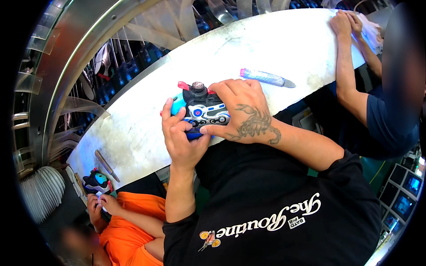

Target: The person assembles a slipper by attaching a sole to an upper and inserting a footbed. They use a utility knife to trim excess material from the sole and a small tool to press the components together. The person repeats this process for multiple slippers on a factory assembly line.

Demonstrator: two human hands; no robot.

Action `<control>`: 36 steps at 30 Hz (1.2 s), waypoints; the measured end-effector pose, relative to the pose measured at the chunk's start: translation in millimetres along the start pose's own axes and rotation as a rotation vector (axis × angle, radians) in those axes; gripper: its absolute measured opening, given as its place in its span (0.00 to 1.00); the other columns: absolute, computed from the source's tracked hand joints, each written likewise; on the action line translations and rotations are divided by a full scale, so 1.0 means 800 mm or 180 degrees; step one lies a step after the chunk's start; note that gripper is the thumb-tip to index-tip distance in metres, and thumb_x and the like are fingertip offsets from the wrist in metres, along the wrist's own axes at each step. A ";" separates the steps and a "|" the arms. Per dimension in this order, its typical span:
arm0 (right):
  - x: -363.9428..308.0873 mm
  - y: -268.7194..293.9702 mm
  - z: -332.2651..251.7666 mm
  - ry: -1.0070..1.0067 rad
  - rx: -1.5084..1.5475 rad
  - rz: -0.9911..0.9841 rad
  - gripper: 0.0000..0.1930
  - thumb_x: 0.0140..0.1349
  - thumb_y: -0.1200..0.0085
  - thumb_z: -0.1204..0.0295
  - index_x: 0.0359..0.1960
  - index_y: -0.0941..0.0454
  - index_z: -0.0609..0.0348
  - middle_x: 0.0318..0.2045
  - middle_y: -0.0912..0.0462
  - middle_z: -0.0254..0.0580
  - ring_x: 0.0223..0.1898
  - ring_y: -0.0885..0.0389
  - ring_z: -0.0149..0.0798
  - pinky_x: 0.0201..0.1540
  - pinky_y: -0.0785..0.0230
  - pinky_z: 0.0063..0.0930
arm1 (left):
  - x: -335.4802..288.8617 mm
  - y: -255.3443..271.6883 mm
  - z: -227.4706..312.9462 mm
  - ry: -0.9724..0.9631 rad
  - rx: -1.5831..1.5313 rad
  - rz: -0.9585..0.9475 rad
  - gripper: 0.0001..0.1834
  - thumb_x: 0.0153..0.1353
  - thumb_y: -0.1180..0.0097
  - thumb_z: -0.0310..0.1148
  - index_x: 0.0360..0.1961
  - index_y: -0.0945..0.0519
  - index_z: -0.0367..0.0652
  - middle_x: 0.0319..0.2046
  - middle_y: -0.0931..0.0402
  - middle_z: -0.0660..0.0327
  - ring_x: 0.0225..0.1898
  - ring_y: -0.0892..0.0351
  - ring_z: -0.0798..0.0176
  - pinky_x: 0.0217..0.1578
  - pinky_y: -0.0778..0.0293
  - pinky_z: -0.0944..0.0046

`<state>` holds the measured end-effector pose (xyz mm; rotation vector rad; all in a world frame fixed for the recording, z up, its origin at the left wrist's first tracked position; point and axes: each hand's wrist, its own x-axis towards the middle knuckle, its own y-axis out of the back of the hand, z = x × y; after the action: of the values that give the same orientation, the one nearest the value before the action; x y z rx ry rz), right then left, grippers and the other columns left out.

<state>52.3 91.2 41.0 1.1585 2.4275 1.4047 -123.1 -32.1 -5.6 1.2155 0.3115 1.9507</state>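
We have both forearms coming up from the lower edge, bare below short black sleeves. Our left hand (179, 135) stands upright on its wrist, fingers curled over the top and thumb pressed in from the side, closed in a firm grip. Our right hand (242, 113) reaches in from the right with the forearm slanting across, back of the hand up and marked with a scorpion tattoo, fingers spread and bent downward, thumb pointing left toward the left hand. The two hands touch, thumb to palm.
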 end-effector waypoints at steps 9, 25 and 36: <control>0.014 0.003 -0.011 -0.0180 -0.0388 -0.0372 0.45 0.54 0.28 0.30 0.58 0.20 0.57 0.46 0.16 0.44 0.50 0.15 0.46 0.65 0.40 0.53 | 0.003 0.002 0.002 -0.0008 0.0104 -0.0048 0.32 0.49 0.17 0.24 0.44 0.31 0.42 0.50 0.22 0.44 0.70 0.24 0.24 0.65 0.24 0.31; 0.039 0.011 0.029 -0.0110 0.0655 -0.0745 0.44 0.58 0.33 0.28 0.59 0.16 0.57 0.45 0.10 0.46 0.48 0.11 0.50 0.62 0.32 0.48 | 0.003 0.045 -0.019 0.0475 -0.0457 -0.0622 0.55 0.37 0.06 0.39 0.69 0.23 0.46 0.69 0.29 0.35 0.66 0.21 0.34 0.63 0.20 0.44; 0.086 -0.009 0.135 -0.0742 0.6536 0.0376 0.10 0.76 0.43 0.59 0.44 0.22 0.51 0.66 0.17 0.54 0.72 0.23 0.56 0.74 0.34 0.54 | 0.105 0.116 0.055 0.0156 0.0939 -0.0649 0.50 0.34 0.08 0.35 0.63 0.20 0.44 0.64 0.35 0.46 0.64 0.28 0.38 0.65 0.28 0.43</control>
<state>46.7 210.0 -7.7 1.2143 2.9148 -1.7965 -151.1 -39.5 124.1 1.2660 0.7409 1.8017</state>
